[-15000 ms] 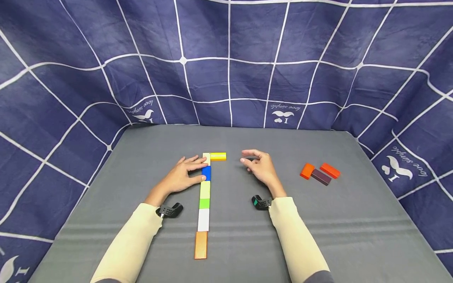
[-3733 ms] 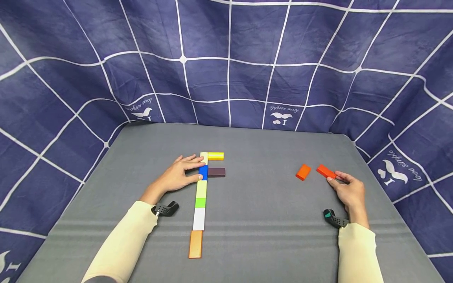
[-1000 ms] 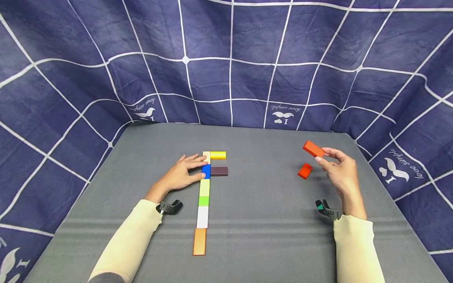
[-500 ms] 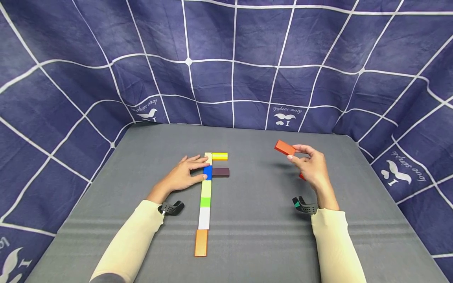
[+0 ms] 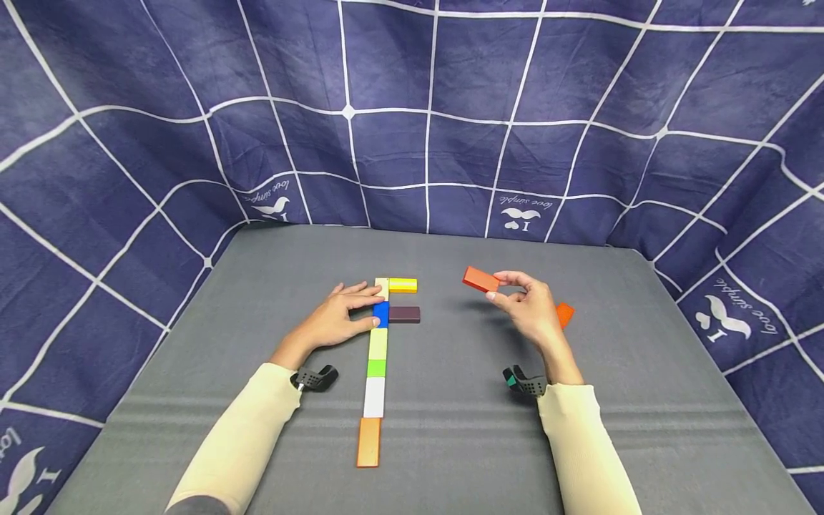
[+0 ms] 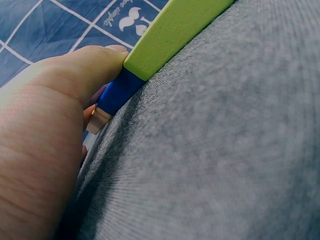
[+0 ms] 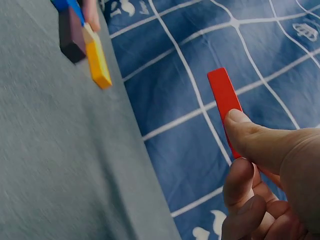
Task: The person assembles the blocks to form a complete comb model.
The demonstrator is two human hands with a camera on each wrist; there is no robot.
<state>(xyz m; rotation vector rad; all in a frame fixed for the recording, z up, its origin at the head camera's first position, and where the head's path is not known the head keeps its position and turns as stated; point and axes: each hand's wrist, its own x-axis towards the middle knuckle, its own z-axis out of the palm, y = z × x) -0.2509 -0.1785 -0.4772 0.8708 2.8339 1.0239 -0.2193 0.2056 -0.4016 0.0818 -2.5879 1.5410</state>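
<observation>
My right hand (image 5: pixel 531 307) pinches one end of a red block (image 5: pixel 481 280) between thumb and fingers, held above the table; its free end points left. My left hand (image 5: pixel 331 318) rests with extended fingers along a column of blocks, touching the cream block (image 5: pixel 383 292) and the blue block (image 5: pixel 382 313). Below these run a pale lime block (image 5: pixel 378 343), a green block (image 5: pixel 376 368), a white block (image 5: pixel 374 397) and a light-orange block (image 5: pixel 369 442). From the column's right side stick out a yellow block (image 5: pixel 403 286) and a dark purple block (image 5: pixel 404 315).
An orange block (image 5: pixel 565 313) lies on the grey table (image 5: pixel 450 443), partly hidden behind my right hand. A dark blue cloth (image 5: pixel 463 157) with white lines hangs around the table's back and sides.
My right hand first set the purple block against the column, then picked up the red block from the right and carried it left. My left hand has stayed on the column.
</observation>
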